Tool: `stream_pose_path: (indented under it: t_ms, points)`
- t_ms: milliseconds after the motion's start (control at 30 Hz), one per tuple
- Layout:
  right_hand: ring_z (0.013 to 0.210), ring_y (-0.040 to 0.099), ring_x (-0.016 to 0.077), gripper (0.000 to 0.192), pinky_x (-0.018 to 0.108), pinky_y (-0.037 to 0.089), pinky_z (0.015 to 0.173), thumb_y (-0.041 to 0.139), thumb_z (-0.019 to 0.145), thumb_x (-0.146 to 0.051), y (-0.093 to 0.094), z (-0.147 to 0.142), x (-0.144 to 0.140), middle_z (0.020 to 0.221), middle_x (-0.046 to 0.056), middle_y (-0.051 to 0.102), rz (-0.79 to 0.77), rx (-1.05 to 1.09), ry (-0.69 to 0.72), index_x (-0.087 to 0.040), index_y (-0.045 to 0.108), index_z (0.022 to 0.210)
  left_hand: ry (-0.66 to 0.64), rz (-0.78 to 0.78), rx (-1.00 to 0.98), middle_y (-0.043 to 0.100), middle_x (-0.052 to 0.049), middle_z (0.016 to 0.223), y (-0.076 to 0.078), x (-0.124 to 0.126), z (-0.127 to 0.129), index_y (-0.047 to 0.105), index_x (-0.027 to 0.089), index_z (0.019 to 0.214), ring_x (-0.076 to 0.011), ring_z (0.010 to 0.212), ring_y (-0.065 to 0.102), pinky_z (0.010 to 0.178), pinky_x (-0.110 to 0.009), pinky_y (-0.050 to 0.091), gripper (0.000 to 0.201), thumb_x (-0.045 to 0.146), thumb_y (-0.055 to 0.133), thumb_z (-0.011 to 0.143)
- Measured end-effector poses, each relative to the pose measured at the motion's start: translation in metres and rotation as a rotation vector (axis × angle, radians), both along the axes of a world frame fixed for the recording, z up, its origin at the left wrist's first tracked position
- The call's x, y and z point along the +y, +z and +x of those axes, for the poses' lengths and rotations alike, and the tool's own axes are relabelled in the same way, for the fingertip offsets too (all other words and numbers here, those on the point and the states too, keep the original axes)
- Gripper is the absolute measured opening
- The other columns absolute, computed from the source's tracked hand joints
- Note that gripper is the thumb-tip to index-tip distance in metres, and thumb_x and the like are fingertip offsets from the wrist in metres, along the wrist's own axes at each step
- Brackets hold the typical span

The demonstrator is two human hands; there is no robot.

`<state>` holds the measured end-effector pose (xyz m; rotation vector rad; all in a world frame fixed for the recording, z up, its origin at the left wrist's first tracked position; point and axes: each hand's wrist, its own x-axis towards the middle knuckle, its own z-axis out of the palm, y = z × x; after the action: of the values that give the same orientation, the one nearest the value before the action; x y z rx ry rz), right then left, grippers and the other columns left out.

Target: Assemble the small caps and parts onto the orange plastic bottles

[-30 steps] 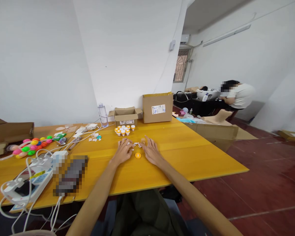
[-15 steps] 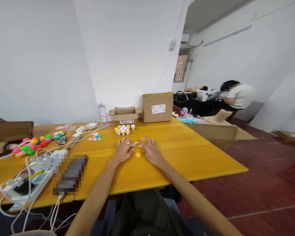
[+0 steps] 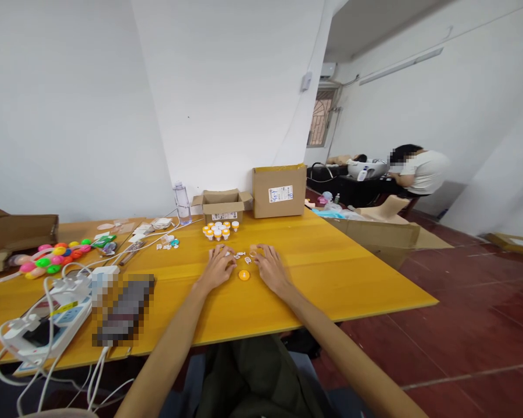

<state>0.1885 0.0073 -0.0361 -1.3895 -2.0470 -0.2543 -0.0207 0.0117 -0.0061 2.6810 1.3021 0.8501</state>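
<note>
Small white pieces [image 3: 239, 255] lie on the tabletop between my two hands. My left hand [image 3: 218, 268] rests to the left of them, fingers bent and a little apart, its fingertips close to the pieces. On the other side my right hand [image 3: 271, 269] lies with its fingers curved and spread, near a white cut-out piece [image 3: 248, 260]. Neither hand visibly grips anything. Closer to me, between the wrists, sits a round orange piece [image 3: 244, 275] with a white centre. Behind my left hand stands a cluster of several orange-and-white knob-like pieces [image 3: 218, 230].
Behind the cluster are an open carton [image 3: 222, 208] and a closed cardboard box [image 3: 279, 193]. A water bottle [image 3: 182, 203] stands to their left. A power strip [image 3: 72, 313] with cables, a blurred-out dark object [image 3: 126, 307] and colourful balls [image 3: 56, 255] occupy the left side. One person [image 3: 422, 171] sits far right.
</note>
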Motion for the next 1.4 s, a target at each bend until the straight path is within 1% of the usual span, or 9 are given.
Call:
stream_pose_path:
  t_ms: [200,333,633,767,933,1033,1167,1300,1400]
  points:
    - [0.113,0.055,0.0276,0.03,0.046,0.047,0.097,0.048,0.09,-0.009,-0.002,0.001,0.0,0.124,0.012,0.062,0.05,0.044,0.085,-0.023,0.07,0.104,0.006,-0.006,-0.023,0.063,-0.007,0.114,0.0,0.0,0.001,0.065,0.022,0.085,-0.027,0.117,0.046,0.098,-0.045,0.037,0.014,0.012,0.054,0.086]
    - [0.114,0.055,0.0263,0.029,0.047,0.045,0.099,0.049,0.089,-0.009,-0.002,0.001,0.0,0.125,0.011,0.062,0.061,0.052,0.128,-0.023,0.069,0.106,0.002,0.007,-0.02,0.063,-0.006,0.114,0.0,0.0,0.0,0.064,0.022,0.086,-0.0265,0.117,0.046,0.098,-0.045,0.037,0.015,0.012,0.054,0.086]
    - [0.115,0.055,0.0275,0.025,0.047,0.046,0.1,0.052,0.089,-0.01,0.003,0.001,0.0,0.124,0.012,0.063,0.012,0.091,0.088,-0.022,0.072,0.097,0.003,0.032,-0.007,0.063,-0.007,0.114,-0.002,0.0,0.0,0.064,0.023,0.089,-0.0269,0.117,0.047,0.097,-0.045,0.038,0.016,0.011,0.054,0.085]
    - [0.115,0.055,0.027,0.024,0.047,0.046,0.1,0.052,0.09,-0.012,0.006,0.001,-0.001,0.124,0.012,0.063,-0.016,0.085,0.084,-0.022,0.073,0.096,0.002,0.024,0.004,0.063,-0.006,0.115,0.0,-0.002,0.001,0.064,0.023,0.094,-0.0268,0.117,0.047,0.097,-0.045,0.038,0.02,0.01,0.052,0.083]
    - [0.113,0.056,0.0277,0.024,0.047,0.045,0.099,0.052,0.09,-0.012,0.006,0.002,-0.001,0.122,0.012,0.064,-0.022,0.068,0.061,-0.023,0.074,0.093,-0.072,-0.015,0.016,0.062,-0.007,0.12,0.007,-0.008,0.003,0.064,0.025,0.099,-0.0283,0.12,0.046,0.099,-0.045,0.037,0.019,0.017,0.055,0.084]
    - [0.113,0.055,0.028,0.024,0.047,0.045,0.099,0.053,0.09,-0.013,0.004,0.004,0.0,0.121,0.012,0.063,-0.009,0.072,0.069,-0.024,0.073,0.097,-0.129,-0.053,0.024,0.061,-0.007,0.123,0.01,-0.013,0.005,0.064,0.025,0.102,-0.0286,0.119,0.046,0.099,-0.045,0.037,0.018,0.025,0.059,0.084]
    - [0.114,0.054,0.0277,0.018,0.047,0.044,0.1,0.056,0.09,-0.016,0.002,0.004,-0.001,0.124,0.011,0.062,-0.006,0.078,0.088,-0.024,0.072,0.094,-0.175,-0.056,0.028,0.06,-0.007,0.123,0.011,-0.017,0.008,0.064,0.025,0.103,-0.0279,0.117,0.047,0.099,-0.045,0.038,0.019,0.035,0.059,0.087]
    - [0.113,0.055,0.027,0.016,0.045,0.045,0.099,0.06,0.088,-0.017,0.005,0.001,-0.005,0.125,0.011,0.062,-0.028,0.071,0.082,-0.023,0.072,0.096,-0.191,-0.074,0.047,0.06,-0.007,0.121,0.011,-0.018,0.011,0.064,0.025,0.099,-0.0283,0.118,0.046,0.101,-0.046,0.037,0.017,0.034,0.061,0.084]
    - [0.113,0.056,0.0253,0.018,0.044,0.046,0.099,0.056,0.089,-0.013,0.008,0.001,-0.006,0.124,0.011,0.063,-0.037,0.069,0.107,-0.022,0.071,0.094,-0.191,-0.099,0.054,0.062,-0.006,0.121,0.013,-0.019,0.012,0.064,0.025,0.096,-0.028,0.118,0.046,0.101,-0.047,0.036,0.014,0.031,0.061,0.084]
